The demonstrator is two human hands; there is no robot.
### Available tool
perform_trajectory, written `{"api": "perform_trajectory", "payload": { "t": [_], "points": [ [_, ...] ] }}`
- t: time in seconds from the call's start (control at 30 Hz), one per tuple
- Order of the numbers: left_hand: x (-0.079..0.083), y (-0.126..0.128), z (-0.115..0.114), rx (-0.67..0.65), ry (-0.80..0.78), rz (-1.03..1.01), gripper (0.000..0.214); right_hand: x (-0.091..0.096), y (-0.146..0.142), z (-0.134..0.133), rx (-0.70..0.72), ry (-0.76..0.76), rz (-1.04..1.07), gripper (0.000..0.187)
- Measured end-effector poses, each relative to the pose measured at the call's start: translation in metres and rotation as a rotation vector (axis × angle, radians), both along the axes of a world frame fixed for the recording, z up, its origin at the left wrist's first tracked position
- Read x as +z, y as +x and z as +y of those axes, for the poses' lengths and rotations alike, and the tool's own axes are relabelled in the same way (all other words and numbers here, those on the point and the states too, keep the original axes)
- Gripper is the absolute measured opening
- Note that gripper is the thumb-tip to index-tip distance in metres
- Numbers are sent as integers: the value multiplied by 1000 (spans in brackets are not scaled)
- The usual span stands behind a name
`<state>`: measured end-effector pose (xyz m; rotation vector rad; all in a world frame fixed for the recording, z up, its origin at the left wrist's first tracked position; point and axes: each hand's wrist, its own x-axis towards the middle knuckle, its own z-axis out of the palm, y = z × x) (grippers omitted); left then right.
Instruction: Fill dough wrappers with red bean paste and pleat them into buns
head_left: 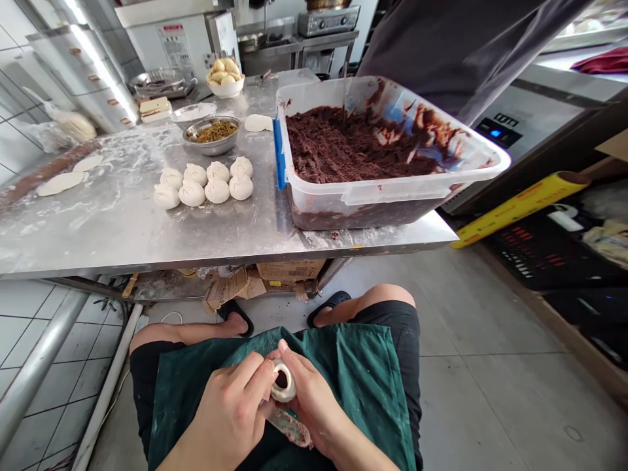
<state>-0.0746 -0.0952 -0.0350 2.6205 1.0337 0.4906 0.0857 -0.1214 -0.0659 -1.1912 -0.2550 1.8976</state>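
A round of white dough (284,394), gathered into a cup with dark filling in its opening, sits between my hands above the green apron. My left hand (230,405) pinches the dough's rim with thumb and fingertips. My right hand (314,396) is curled around its other side, thumb up against it. A flat spatula (290,425) smeared with dark paste juts out below the dough from beside my left fingers; its other end is hidden. On the table, several pleated buns (191,193) stand in two rows. The plastic tub (417,196) holds dark red-brown paste (358,144).
The steel table (122,229) ends in front of my knees. On it are a metal bowl of greenish-brown filling (216,133), flat dough rounds (61,184), a rolling pin (49,171) and a white bowl of pale pieces (226,85). A person (422,46) stands behind the tub.
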Motion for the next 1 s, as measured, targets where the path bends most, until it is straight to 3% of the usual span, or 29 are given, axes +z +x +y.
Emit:
{"api": "perform_trajectory", "payload": {
  "t": [0.13, 0.3, 0.43, 0.57, 0.7, 0.87, 1.0],
  "points": [
    [-1, 0, 0, -17, 45, 29, 56, -3, 0, -2, -18, -5, 14, 63],
    [-2, 1, -1, 3, 8, -41, 37, -5, 1, -2, 9, 16, 29, 60],
    [-1, 2, -2, -27, 65, -36, 51, -4, 0, -1, -15, 3, 37, 61],
    [1, 1, -3, 5, 27, -37, 29, -2, -1, 0, -2, 22, 23, 59],
    [-1, -1, -3, -41, 52, -13, 52, -3, -1, 1, 11, 9, -2, 65],
    [-1, -3, -3, -10, 31, -21, 33, -4, 1, 1, 65, 36, 32, 57],
    [-2, -4, -4, -51, 62, 7, 52, -3, 2, 0, 77, 33, -1, 64]
  ]
}}
